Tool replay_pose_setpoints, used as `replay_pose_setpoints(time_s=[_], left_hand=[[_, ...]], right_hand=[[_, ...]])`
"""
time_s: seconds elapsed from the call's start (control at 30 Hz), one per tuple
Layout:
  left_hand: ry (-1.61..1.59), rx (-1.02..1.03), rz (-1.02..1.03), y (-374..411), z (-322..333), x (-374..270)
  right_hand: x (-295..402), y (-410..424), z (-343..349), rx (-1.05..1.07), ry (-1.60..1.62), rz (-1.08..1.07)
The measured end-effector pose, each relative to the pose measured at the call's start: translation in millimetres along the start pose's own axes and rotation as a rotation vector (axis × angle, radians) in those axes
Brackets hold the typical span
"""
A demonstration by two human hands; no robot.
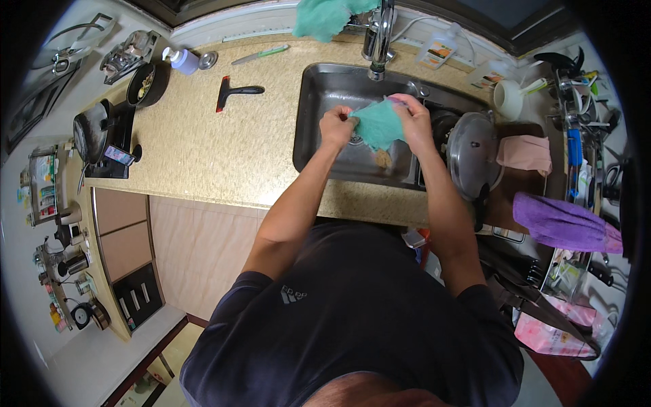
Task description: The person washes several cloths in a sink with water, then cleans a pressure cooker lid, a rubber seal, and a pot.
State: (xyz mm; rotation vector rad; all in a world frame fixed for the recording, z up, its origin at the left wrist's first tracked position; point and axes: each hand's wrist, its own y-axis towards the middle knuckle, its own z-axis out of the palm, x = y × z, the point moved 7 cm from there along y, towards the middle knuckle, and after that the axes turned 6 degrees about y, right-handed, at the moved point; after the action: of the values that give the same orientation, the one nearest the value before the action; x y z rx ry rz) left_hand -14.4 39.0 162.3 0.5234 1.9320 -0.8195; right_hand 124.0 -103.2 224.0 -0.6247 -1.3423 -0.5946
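A green cloth (pixel 379 124) is spread between my two hands over the metal sink basin (pixel 320 137). My left hand (pixel 337 127) pinches its left edge. On the other side, my right hand (pixel 414 122) grips the upper right part of the cloth. Beneath the cloth's lower edge, a small brown piece (pixel 383 158) shows in the basin; I cannot tell what it is. The chrome faucet (pixel 379 56) stands behind the cloth, with its spout over the basin. The cloth partly covers the drain (pixel 356 137).
A squeegee (pixel 239 90) and a knife with a green-and-white handle (pixel 262 53) lie on the counter (pixel 203 142) to the left. Another green cloth (pixel 325 20) hangs behind the sink. Right of the basin stand a lidded pan (pixel 473 155), a pink cloth (pixel 526 152) and a purple towel (pixel 559 224).
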Motion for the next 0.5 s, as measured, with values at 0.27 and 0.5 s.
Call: replay_pose_setpoints(time_s=[0.27, 0.5], left_hand=[[0.646, 0.210, 0.187, -16.0, 12.9, -82.2], [0.667, -0.146, 0.731, -38.7, 64.6, -67.5]], right_hand=[[19.7, -33.6, 41.1, 0.182, -0.144, 0.206], [-64.7, -17.4, 14.3, -0.092, 0.460, 0.268]])
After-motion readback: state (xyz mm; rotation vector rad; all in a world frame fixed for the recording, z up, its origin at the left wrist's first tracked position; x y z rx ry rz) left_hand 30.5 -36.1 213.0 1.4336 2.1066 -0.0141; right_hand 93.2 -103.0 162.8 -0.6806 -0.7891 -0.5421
